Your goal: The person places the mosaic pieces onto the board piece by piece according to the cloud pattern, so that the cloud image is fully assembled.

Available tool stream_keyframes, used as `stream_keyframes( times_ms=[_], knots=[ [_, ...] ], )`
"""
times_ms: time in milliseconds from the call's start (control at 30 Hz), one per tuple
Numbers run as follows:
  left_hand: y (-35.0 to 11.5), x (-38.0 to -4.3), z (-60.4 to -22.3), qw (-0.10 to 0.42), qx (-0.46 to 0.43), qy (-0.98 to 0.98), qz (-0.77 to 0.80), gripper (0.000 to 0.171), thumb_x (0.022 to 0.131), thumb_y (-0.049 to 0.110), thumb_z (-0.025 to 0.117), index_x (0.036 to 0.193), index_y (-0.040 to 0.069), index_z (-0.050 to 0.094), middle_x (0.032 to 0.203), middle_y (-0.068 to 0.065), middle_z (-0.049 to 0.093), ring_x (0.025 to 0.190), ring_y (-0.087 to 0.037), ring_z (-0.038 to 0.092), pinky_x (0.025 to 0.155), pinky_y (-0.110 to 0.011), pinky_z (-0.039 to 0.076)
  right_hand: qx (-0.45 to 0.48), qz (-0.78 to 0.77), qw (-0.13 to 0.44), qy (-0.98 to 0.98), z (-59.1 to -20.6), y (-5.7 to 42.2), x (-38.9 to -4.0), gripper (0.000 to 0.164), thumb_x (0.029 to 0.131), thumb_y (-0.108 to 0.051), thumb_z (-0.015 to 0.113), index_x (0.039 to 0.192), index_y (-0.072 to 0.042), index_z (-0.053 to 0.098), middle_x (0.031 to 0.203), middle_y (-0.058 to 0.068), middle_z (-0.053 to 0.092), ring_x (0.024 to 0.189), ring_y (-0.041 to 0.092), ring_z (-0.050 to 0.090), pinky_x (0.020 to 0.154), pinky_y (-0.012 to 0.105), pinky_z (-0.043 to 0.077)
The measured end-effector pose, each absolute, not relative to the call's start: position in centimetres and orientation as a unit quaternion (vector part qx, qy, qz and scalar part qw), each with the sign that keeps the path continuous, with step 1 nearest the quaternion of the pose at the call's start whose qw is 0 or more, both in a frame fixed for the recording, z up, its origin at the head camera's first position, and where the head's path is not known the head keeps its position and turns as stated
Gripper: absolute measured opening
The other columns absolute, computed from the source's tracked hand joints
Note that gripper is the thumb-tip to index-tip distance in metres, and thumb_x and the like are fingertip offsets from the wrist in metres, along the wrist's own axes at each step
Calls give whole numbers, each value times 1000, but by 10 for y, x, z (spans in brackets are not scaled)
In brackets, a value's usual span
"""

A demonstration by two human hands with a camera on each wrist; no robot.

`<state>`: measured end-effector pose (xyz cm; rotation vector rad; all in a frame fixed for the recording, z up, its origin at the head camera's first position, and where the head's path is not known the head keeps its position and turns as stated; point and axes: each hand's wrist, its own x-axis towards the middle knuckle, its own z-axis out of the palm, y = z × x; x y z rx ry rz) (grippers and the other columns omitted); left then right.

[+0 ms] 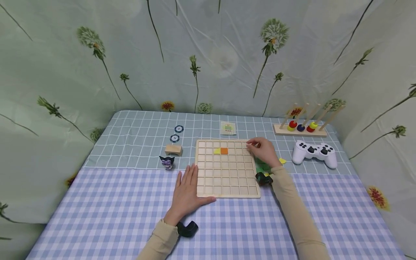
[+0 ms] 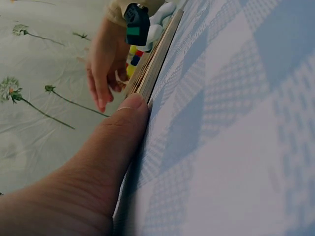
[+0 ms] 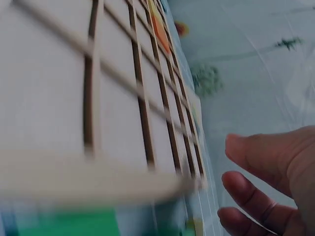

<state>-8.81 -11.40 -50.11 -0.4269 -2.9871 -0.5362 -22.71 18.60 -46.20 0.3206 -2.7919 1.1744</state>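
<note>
Your right hand (image 1: 264, 151) hangs at the gridded board's (image 1: 227, 177) far right corner, fingers parted, nothing between them; the orange tile (image 1: 224, 151) lies to their left. Your left hand (image 1: 186, 195), fingers straight, touches the board's near left corner.
</note>
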Motion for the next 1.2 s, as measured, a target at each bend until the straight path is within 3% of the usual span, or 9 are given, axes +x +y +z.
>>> stream_keyframes(
  times_ms=[267,600,733,867,1067,1200],
  knots=[
    [-114,-88,-500,48,-144,-973,-175,124,67,79,59,150,-2,14,155,-16,16,143,-28,8,113,-47,2,42,350,42,-935,-463,216,-226,24,89,-19,67,103,0,70,92,16,61,75,27,53,59,34,41],
    [-115,-88,-501,56,-148,-971,-179,124,67,79,59,150,-2,16,155,-16,17,143,-28,10,113,-47,3,16,307,0,-951,-462,215,-222,33,86,-24,71,105,3,68,101,21,61,91,32,54,79,47,44],
    [-115,-88,-502,57,-149,-970,-183,125,67,79,59,150,-2,15,155,-16,17,143,-27,9,113,-46,2,15,317,3,-948,-460,213,-222,27,85,-21,72,99,0,65,94,17,62,78,29,56,68,40,46],
    [-115,-88,-502,54,-150,-971,-180,125,67,80,58,150,-2,15,155,-16,17,143,-27,9,113,-46,1,5,334,13,-942,-459,212,-221,23,84,-20,73,95,-3,63,86,12,61,67,24,52,57,32,38],
    [-115,-89,-502,53,-149,-972,-173,125,67,81,57,150,-2,16,155,-16,18,143,-27,8,113,-46,2,20,371,46,-927,-457,195,-217,24,82,-21,75,90,-1,66,84,12,64,74,27,55,59,32,37],
    [-115,-89,-502,48,-144,-973,-174,125,67,81,57,150,-2,15,155,-16,16,143,-27,7,113,-46,1,43,412,26,-910,-456,173,-216,23,80,-23,77,84,-3,66,80,10,64,70,25,52,58,32,37]
  ],
)
